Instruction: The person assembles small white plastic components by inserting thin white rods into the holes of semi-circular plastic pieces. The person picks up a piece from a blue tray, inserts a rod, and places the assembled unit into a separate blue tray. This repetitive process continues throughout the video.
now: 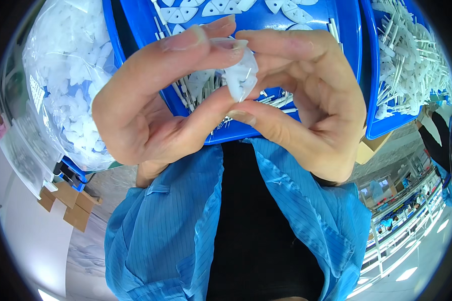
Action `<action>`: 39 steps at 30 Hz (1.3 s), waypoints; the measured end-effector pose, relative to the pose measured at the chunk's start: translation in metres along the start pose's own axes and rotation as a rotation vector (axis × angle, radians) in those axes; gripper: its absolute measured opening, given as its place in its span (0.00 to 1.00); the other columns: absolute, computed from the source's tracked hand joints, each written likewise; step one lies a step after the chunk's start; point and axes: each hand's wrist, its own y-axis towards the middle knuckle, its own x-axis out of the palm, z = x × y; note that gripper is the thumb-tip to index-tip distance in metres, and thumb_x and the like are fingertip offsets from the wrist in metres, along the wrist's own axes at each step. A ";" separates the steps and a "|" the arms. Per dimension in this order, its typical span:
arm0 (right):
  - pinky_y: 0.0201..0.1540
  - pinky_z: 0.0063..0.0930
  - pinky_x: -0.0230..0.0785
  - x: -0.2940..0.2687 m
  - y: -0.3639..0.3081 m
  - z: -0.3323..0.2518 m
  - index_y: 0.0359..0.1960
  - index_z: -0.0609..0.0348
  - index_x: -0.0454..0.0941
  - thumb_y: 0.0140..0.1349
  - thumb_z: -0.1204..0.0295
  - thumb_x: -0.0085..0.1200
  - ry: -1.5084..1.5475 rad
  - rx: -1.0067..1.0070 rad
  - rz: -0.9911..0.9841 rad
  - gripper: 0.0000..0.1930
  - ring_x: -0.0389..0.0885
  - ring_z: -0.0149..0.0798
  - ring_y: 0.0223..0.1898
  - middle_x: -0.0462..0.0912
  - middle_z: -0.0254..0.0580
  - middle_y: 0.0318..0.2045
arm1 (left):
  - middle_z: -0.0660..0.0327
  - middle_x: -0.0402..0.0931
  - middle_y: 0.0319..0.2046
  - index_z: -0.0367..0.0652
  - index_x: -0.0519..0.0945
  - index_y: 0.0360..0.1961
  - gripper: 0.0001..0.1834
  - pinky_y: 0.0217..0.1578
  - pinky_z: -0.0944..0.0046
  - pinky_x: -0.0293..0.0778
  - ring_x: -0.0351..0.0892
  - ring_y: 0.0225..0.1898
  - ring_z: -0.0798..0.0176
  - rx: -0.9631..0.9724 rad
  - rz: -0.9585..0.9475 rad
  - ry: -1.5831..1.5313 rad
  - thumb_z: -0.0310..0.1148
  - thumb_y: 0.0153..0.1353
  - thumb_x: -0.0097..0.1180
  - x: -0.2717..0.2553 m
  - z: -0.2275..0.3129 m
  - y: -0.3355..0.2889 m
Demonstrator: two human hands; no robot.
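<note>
Between the fingertips of both hands is a small white translucent plastic piece, curved and pointed, with small dark slots in its face. My left hand pinches it from the left, thumb below and index finger above. From the right, my right hand grips the same piece between thumb and fingers. Below and behind the hands lies a blue tray with thin white rods in it. Flat white triangular pieces with holes rest at the tray's far end. The fingers partly cover the held piece.
A clear plastic bag full of white pieces stands at the left. At the right, another blue tray holds a heap of white parts with rods. Cardboard boxes sit low at the left; shelving shows at the lower right.
</note>
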 end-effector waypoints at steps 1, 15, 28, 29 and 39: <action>0.44 0.28 0.76 0.000 0.000 0.000 0.57 0.68 0.67 0.51 0.84 0.65 -0.029 0.006 0.006 0.30 0.82 0.36 0.40 0.81 0.49 0.45 | 0.46 0.80 0.39 0.38 0.62 0.61 0.43 0.48 0.42 0.80 0.83 0.43 0.45 -0.001 0.016 -0.014 0.31 0.46 0.74 0.000 0.000 -0.001; 0.25 0.34 0.72 0.013 0.011 0.013 0.34 0.56 0.75 0.54 0.76 0.61 -1.204 -0.140 0.121 0.07 0.79 0.42 0.23 0.77 0.40 0.26 | 0.49 0.75 0.48 0.45 0.78 0.43 0.18 0.50 0.33 0.76 0.82 0.45 0.55 -0.317 0.392 -0.310 0.33 0.52 0.69 0.020 0.019 0.007; 0.29 0.16 0.72 -0.012 0.015 -0.003 0.44 0.69 0.74 0.57 0.85 0.58 -0.611 -0.462 -0.207 0.13 0.82 0.30 0.28 0.83 0.44 0.32 | 0.47 0.73 0.48 0.36 0.75 0.49 0.25 0.43 0.49 0.83 0.82 0.43 0.42 -0.564 0.387 -0.448 0.46 0.61 0.60 0.012 0.014 -0.010; 0.28 0.16 0.71 0.001 0.002 -0.001 0.44 0.68 0.74 0.59 0.85 0.57 -0.624 -0.328 -0.095 0.12 0.82 0.29 0.28 0.82 0.43 0.31 | 0.47 0.73 0.48 0.36 0.75 0.49 0.25 0.44 0.49 0.83 0.83 0.43 0.44 -0.582 0.384 -0.462 0.47 0.61 0.60 0.013 0.014 -0.009; 0.25 0.17 0.68 0.019 -0.013 0.014 0.42 0.61 0.75 0.63 0.80 0.54 -0.722 -0.219 0.165 0.07 0.78 0.23 0.24 0.80 0.37 0.25 | 0.50 0.72 0.45 0.37 0.75 0.45 0.23 0.46 0.51 0.82 0.83 0.41 0.53 -0.567 0.409 -0.400 0.46 0.59 0.63 0.022 0.018 -0.004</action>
